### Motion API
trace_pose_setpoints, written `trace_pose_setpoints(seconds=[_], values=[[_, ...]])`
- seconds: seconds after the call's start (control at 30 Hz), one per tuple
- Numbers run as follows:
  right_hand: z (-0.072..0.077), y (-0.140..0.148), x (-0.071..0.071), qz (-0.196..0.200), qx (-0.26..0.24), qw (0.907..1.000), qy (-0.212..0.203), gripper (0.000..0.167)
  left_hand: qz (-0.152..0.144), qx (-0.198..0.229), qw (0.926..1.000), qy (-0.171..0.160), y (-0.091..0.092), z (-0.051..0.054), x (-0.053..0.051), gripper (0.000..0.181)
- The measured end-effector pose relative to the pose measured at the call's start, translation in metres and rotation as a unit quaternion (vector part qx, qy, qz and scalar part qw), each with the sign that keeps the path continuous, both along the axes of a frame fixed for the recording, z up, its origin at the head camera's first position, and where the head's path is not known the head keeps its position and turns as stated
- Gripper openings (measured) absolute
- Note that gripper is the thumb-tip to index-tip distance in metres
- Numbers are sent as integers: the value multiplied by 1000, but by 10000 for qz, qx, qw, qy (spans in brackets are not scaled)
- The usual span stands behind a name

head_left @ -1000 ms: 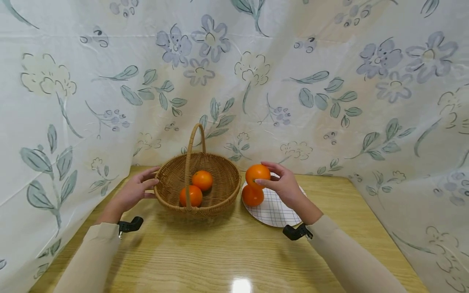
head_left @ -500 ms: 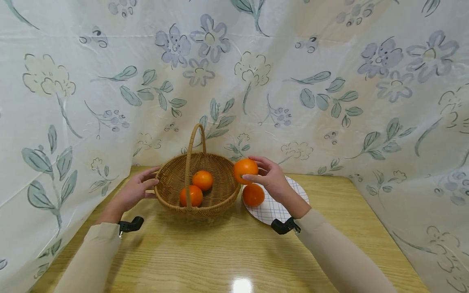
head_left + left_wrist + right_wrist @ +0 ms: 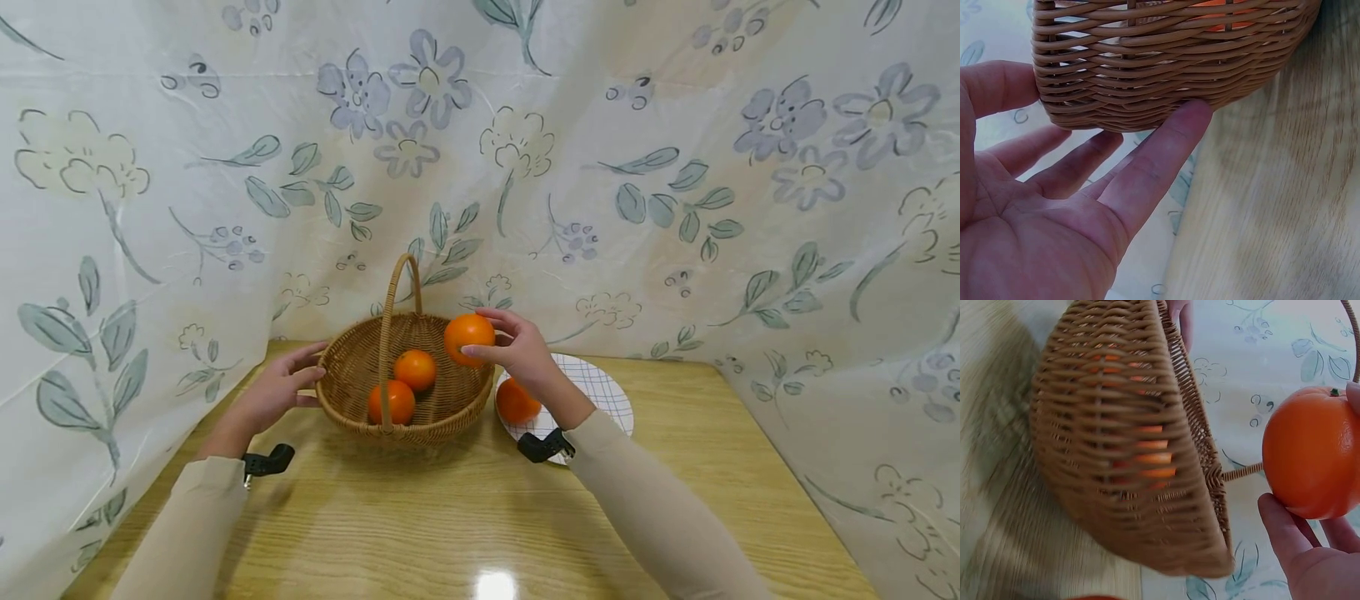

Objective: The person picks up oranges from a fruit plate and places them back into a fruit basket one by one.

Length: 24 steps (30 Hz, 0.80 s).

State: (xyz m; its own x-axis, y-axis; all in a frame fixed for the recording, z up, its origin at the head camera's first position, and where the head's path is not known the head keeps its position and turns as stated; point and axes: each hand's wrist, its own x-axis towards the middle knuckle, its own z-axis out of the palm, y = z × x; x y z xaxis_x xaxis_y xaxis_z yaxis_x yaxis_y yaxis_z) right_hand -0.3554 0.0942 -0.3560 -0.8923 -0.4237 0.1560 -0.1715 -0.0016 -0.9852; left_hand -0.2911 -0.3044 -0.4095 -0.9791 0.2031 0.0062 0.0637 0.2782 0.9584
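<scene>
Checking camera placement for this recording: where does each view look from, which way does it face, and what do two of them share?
Head: on the person's head, facing forward and down at the basket, plate and table; both sleeves, left grip and right grip show.
Left wrist: on that wrist, facing the basket's outer wall; part of the left grip shows.
Right wrist: on that wrist, facing the basket's side and the held orange; part of the right grip shows.
Shared: head and right wrist both show the held orange.

Totals four oranges [image 3: 415, 370], one basket [image 3: 442, 428] and one plate [image 3: 588, 387]. Also shows two hands [image 3: 277, 389], two sleeves [image 3: 180, 529], two cameras [image 3: 272, 459] and one table [image 3: 412, 508].
</scene>
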Motion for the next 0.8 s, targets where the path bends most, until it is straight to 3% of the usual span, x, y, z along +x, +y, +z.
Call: trace_pose_setpoints(seconds=[0.43, 0.8], values=[[-1, -43, -7, -267, 303, 9992, 60, 61, -30, 51, 10000, -61, -6, -2, 4, 61], [1, -81, -12, -148, 369, 9992, 82, 67, -140, 119, 9998, 9, -7, -1, 5, 61]])
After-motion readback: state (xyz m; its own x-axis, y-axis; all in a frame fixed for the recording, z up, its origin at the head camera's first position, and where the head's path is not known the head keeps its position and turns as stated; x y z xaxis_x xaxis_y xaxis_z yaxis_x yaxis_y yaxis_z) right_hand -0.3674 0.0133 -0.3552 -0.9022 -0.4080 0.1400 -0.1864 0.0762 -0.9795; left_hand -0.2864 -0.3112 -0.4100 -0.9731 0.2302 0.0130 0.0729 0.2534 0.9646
